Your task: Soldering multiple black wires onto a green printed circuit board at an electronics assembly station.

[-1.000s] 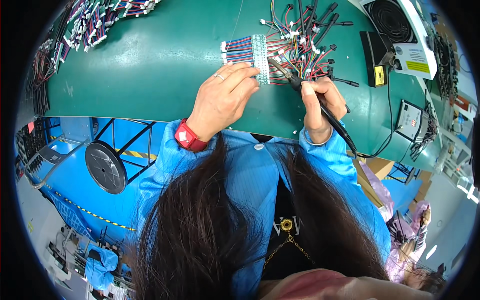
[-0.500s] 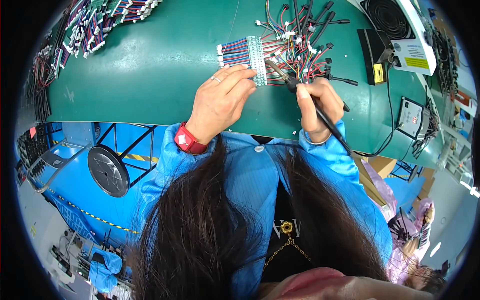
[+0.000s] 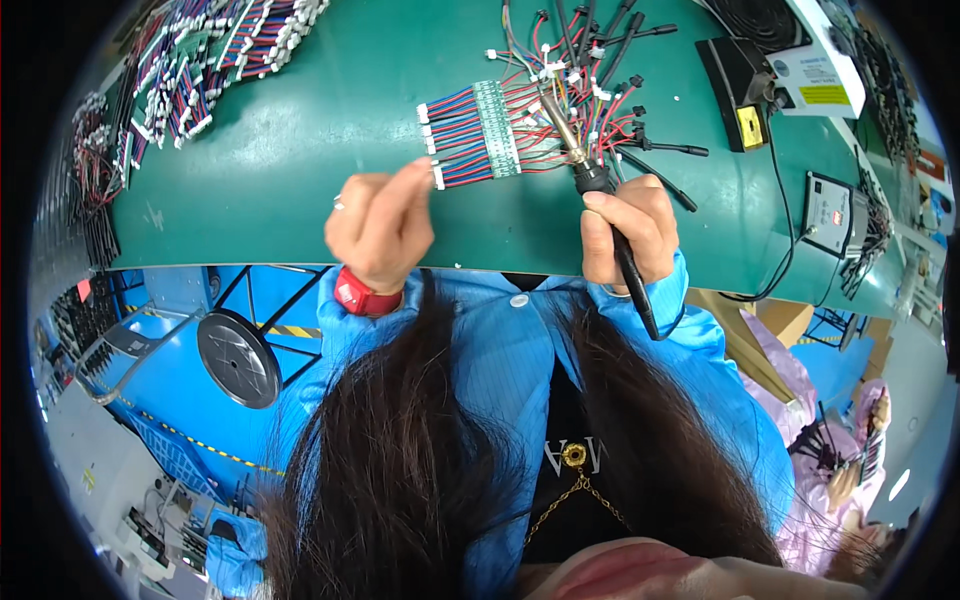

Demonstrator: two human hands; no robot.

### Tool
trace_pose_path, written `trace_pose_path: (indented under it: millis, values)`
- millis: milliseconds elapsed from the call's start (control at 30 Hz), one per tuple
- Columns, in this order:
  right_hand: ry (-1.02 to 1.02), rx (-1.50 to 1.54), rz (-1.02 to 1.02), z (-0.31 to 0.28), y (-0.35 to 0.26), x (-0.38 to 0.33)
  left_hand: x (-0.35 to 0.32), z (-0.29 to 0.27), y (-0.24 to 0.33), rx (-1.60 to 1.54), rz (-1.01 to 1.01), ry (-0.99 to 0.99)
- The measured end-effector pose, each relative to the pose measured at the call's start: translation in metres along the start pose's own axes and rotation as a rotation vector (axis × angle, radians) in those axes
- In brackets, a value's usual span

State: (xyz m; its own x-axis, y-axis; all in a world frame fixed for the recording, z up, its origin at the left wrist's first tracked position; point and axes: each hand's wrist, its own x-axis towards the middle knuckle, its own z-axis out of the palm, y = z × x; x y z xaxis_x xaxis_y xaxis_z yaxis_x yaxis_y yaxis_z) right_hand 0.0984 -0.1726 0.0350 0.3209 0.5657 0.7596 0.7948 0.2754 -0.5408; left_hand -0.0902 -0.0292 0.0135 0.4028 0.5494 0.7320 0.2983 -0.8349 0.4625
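Note:
My right hand (image 3: 640,232) grips the dark handle of a soldering iron (image 3: 617,200). The iron's bare metal tip points up and away, over the red and black wires. Beside it lies a strip of small green circuit boards (image 3: 496,130) with wires leaving both sides. Short red, blue and black leads on its left end in white plug connectors (image 3: 426,131). My left hand (image 3: 380,225) is closed, thumb and forefinger pinched at the nearest white connector. Whether it holds that connector or something thin is hidden.
Longer cables with black plugs (image 3: 638,80) spread across the green table (image 3: 300,150) beyond the iron. A pile of wired boards (image 3: 190,90) lies far left. At right stand a black holder (image 3: 735,95), a white fan unit (image 3: 810,75) and a control box (image 3: 832,213).
My left hand has left the board strip and moved left and nearer, to the connector ends. The iron's tip has come away from the strip. The strip sits slightly turned and further left.

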Motion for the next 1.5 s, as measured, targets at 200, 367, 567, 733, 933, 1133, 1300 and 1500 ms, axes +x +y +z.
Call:
trace_pose_path:
  millis: [200, 367, 567, 733, 933, 1133, 1300, 1500]
  values:
    - [0.033, 0.067, 0.032, -0.002, -0.016, 0.007, 0.034, -0.032, 0.044, 0.006, 0.094, -0.100]
    - [0.006, 0.184, 0.118, -0.019, -0.024, 0.000, 0.021, 0.005, 0.093, -0.325, 0.021, -0.163]
    - [0.205, 0.107, -0.006, -0.041, -0.039, -0.002, 0.014, 0.002, 0.117, -0.462, -0.030, -0.251]
    - [0.277, 0.080, 0.044, -0.061, -0.043, -0.013, 0.018, 0.000, 0.128, -0.430, -0.004, -0.377]
    - [0.259, 0.144, 0.116, -0.056, -0.040, -0.024, 0.007, -0.010, 0.121, -0.441, -0.047, -0.377]
    - [0.056, 0.161, 0.192, -0.060, -0.045, -0.030, -0.005, -0.012, 0.114, -0.528, -0.115, -0.417]
    - [0.178, 0.281, 0.422, -0.050, -0.040, -0.022, -0.014, -0.027, 0.097, -0.460, -0.367, -0.279]
    - [0.117, 0.271, 0.443, -0.054, -0.018, -0.012, -0.023, -0.022, 0.073, -0.317, -0.545, -0.383]
